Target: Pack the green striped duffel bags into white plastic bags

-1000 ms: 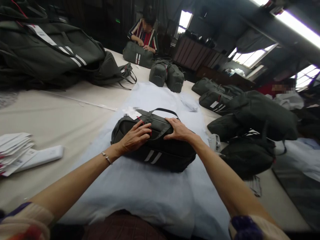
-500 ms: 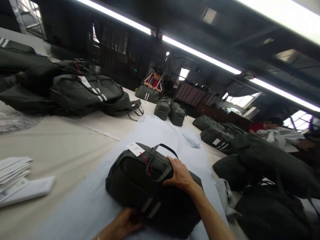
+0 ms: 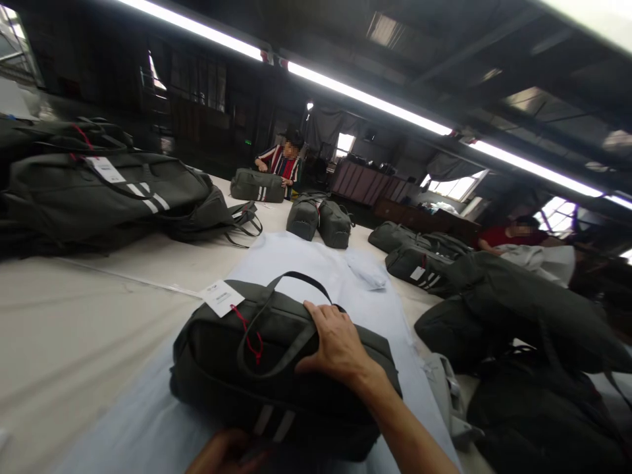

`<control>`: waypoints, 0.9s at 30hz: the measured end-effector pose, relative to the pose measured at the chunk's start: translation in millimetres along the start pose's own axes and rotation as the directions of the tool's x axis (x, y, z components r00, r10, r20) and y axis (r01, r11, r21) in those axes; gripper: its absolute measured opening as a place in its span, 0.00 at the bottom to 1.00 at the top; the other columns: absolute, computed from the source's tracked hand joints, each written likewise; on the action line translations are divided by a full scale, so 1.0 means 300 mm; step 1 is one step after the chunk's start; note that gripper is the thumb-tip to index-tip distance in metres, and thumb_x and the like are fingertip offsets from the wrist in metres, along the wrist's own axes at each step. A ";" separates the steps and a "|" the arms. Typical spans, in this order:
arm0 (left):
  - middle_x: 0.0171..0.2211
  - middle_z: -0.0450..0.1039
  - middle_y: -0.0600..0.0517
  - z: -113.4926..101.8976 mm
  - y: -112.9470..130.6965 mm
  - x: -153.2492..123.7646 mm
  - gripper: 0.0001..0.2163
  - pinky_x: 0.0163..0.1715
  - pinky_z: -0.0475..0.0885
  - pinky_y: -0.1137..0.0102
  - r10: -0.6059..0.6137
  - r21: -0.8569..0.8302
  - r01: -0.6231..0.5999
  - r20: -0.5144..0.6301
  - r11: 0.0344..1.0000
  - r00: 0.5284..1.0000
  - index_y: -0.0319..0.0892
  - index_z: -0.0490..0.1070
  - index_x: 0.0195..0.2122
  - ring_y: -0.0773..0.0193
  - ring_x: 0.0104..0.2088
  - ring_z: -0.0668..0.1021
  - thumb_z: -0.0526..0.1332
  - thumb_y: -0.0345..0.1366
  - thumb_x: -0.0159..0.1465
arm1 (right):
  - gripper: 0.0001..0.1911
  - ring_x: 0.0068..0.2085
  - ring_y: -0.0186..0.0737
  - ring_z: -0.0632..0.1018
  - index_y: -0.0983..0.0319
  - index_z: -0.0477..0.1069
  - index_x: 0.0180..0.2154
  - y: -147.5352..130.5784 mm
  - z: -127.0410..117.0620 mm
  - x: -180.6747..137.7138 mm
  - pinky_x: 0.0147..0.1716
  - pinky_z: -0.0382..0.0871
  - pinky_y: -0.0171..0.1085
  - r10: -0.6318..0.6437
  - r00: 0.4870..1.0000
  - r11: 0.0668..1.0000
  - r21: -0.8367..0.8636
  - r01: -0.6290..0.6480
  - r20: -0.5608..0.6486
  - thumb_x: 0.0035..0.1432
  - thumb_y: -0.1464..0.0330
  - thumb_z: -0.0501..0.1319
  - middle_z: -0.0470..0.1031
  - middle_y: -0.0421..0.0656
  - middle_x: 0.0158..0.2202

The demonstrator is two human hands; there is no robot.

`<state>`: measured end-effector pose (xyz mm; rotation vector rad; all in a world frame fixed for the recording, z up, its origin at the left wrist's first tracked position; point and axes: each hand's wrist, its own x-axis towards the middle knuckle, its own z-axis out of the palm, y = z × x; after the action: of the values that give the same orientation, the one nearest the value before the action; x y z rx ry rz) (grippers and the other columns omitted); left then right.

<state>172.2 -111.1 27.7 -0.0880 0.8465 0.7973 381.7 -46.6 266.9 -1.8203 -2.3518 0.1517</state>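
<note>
Left hand at the near side of the dark green bag, grip unclear at the frame edge | bag lies on a pale sheet on the table, white tag at its far left corner | right hand lies flat on the bag's top, fingers spread beside the strap handle

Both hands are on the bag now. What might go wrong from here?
1. The paper tag hangs loose on a red cord beside the handles; it may snag or tear.
2. The left hand sits low at the frame edge under the bag, so its hold is hard to judge.
3. The right hand only rests on top; the bag may slide on the pale sheet.
</note>
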 end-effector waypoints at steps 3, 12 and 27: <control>0.26 0.76 0.55 0.048 0.048 0.026 0.12 0.51 0.74 0.49 0.025 0.018 -0.025 -0.004 1.000 1.000 0.42 0.68 0.28 0.56 0.33 0.80 0.63 0.17 0.49 | 0.56 0.54 0.55 0.69 0.59 0.57 0.64 0.048 0.001 0.076 0.53 0.62 0.52 -0.006 1.000 1.000 -0.010 0.006 0.015 0.37 0.47 0.74 0.70 0.51 0.54; 0.32 0.77 0.47 0.191 0.130 0.076 0.10 0.51 0.72 0.41 0.078 0.095 -0.083 0.060 0.992 0.995 0.34 0.71 0.31 0.54 0.37 0.81 0.61 0.14 0.52 | 0.57 0.57 0.57 0.67 0.59 0.53 0.65 0.199 0.001 0.224 0.54 0.63 0.52 0.011 0.995 1.000 0.015 -0.012 0.096 0.39 0.48 0.73 0.66 0.52 0.57; 0.34 0.76 0.50 0.174 0.097 0.096 0.18 0.53 0.66 0.36 0.090 0.038 -0.094 0.106 0.995 0.990 0.36 0.72 0.41 0.60 0.35 0.78 0.60 0.16 0.49 | 0.50 0.54 0.60 0.70 0.59 0.57 0.64 0.248 0.080 0.258 0.50 0.65 0.50 -0.074 0.996 0.997 -0.004 0.074 0.040 0.43 0.50 0.70 0.70 0.52 0.54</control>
<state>197.7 -53.8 49.7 0.0310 0.7730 0.8625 429.0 47.4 235.3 -1.7451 -2.4457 0.1741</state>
